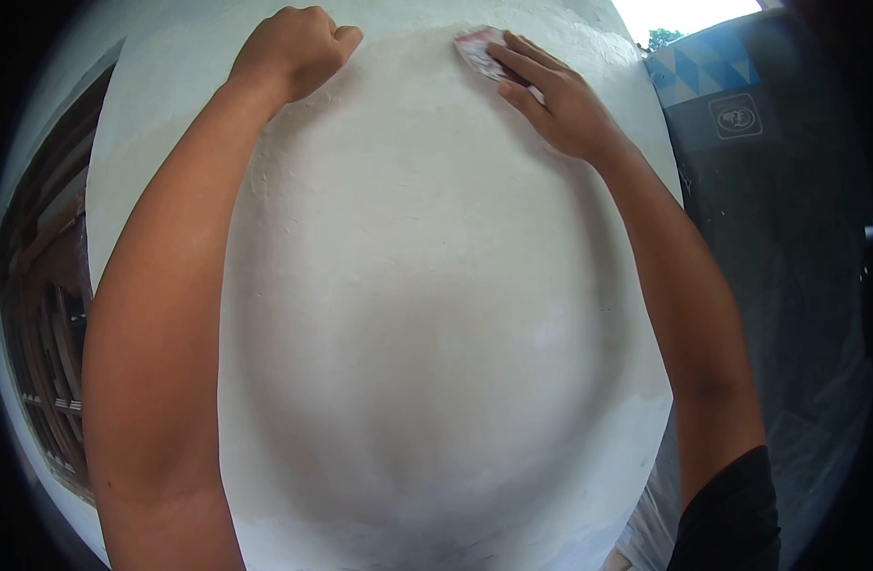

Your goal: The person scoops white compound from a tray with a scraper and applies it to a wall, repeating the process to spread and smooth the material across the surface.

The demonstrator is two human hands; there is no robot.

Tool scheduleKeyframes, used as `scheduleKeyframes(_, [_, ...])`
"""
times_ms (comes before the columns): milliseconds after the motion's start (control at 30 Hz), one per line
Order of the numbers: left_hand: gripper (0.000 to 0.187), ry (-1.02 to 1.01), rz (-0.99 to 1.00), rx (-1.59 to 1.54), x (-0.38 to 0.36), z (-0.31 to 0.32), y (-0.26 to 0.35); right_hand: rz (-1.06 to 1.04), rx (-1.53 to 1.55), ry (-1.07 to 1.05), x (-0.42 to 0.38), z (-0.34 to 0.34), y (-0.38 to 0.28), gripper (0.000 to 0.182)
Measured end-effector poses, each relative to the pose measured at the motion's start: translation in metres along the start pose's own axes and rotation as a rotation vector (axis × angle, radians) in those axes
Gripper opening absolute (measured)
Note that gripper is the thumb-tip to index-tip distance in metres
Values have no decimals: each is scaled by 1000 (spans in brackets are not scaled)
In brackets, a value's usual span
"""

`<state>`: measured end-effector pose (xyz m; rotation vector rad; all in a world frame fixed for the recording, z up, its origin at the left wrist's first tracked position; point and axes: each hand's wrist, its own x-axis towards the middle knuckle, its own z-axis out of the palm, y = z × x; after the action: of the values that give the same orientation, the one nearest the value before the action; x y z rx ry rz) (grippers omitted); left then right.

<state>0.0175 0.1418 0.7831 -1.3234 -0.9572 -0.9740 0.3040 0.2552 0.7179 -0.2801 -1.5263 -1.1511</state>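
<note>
A pale, whitish wall (436, 228) with faint ridges and small marks fills the middle of the view. High on its left side, my left hand (294, 52) is closed in a fist at the wall, with nothing showing in it. At the upper right, my right hand (560, 95) presses a piece of sandpaper (476, 52) to the wall. The sandpaper is reddish and coated with white dust; part of it is hidden under the fingers.
A dark window frame with slats (60, 285) lies beyond the wall's left edge. To the right hangs a dark sheet (770, 247) with a blue-and-white triangle band (708, 65) at its top. Clear plastic sheeting (651, 519) shows at the lower right.
</note>
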Motion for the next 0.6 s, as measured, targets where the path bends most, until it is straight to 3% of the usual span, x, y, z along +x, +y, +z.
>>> scheduleKeyframes(100, [38,-35,-25,6,0,-1,-2,-6,44,-8,16,6,-5,45])
scheduleKeyframes(233, [39,4,32,-47,-2,4,-8,-28,-64,-27,-24,6,2,48])
scheduleKeyframes(300, [39,132,119,-57,-3,6,-9,42,-10,-13,-36,-3,5,48])
scheduleKeyframes(400, [40,17,9,-30,-3,3,-1,35,22,65,-13,2,8,48])
scheduleKeyframes(500, [41,-68,-26,21,1,-2,-4,24,-10,14,20,8,0,48])
scheduleKeyframes(600, [41,13,27,-48,-4,4,-7,-20,-29,-25,11,11,-2,49])
